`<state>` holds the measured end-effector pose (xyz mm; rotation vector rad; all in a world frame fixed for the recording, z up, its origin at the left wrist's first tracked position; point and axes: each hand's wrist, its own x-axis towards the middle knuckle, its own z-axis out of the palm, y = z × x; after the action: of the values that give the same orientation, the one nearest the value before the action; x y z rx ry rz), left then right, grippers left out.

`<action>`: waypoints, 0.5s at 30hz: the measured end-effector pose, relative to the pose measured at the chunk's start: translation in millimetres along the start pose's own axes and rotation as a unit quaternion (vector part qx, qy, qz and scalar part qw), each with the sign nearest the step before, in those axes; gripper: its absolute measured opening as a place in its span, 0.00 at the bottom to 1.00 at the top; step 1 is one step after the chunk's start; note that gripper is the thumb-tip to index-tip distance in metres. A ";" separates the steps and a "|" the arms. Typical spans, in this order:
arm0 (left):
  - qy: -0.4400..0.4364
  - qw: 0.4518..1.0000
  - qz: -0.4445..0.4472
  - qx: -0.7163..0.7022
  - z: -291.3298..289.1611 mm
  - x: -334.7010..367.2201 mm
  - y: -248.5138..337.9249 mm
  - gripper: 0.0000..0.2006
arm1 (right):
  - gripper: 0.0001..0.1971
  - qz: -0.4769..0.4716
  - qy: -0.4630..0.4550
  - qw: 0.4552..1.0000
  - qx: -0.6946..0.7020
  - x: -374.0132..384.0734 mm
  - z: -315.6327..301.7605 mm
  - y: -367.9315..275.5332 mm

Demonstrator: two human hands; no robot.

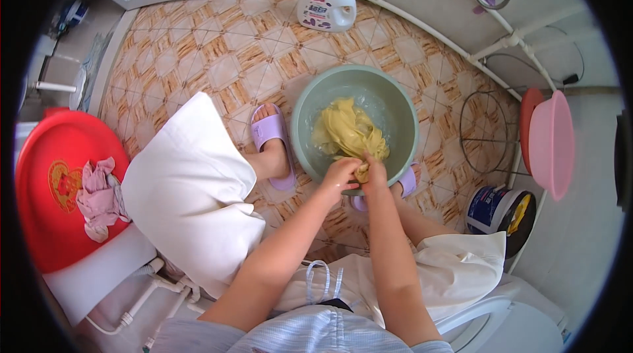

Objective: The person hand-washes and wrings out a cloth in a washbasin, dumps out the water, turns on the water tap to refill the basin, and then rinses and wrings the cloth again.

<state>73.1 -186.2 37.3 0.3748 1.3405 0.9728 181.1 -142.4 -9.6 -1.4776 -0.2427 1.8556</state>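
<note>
A round grey-green basin [304, 148] of water stands on the floor between my feet. Wet yellow cloth [351, 129] lies bunched in it, partly under water; its exact kind cannot be made out. Both hands meet over the basin's near rim and grip a gathered end of the cloth. My left hand [341, 176] has its fingers curled around that end. Close against it, my right hand [376, 174] is closed on the same bunch, its fingers partly hidden.
A white detergent bottle [327, 0] stands beyond the basin. At left, a red basin [49, 201] holds pink cloth [99, 198]. To the right are a wire stand [488, 139], a pink basin [552, 145] against the wall, and a dark blue bucket [484, 210]. White pipes run along the wall.
</note>
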 end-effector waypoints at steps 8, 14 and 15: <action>0.133 0.957 -0.109 -0.235 -52.8 23.2 -13.4 0.11 | 0.08 -0.409 -0.057 0.871 -0.267 -152.4 152.9 -168.7; 0.111 0.965 -0.114 -0.208 -33.7 17.6 -11.5 0.12 | 0.07 -0.680 -0.051 0.723 -0.108 -266.4 207.2 -242.2; 0.112 0.962 -0.115 -0.222 -30.8 18.6 -12.4 0.12 | 0.08 -0.724 -0.027 0.676 -0.134 -277.3 199.7 -257.2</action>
<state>47.9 -188.1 8.9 -0.2359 1.2865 1.1053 127.9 -80.8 410.3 -0.7826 -1.3120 0.5011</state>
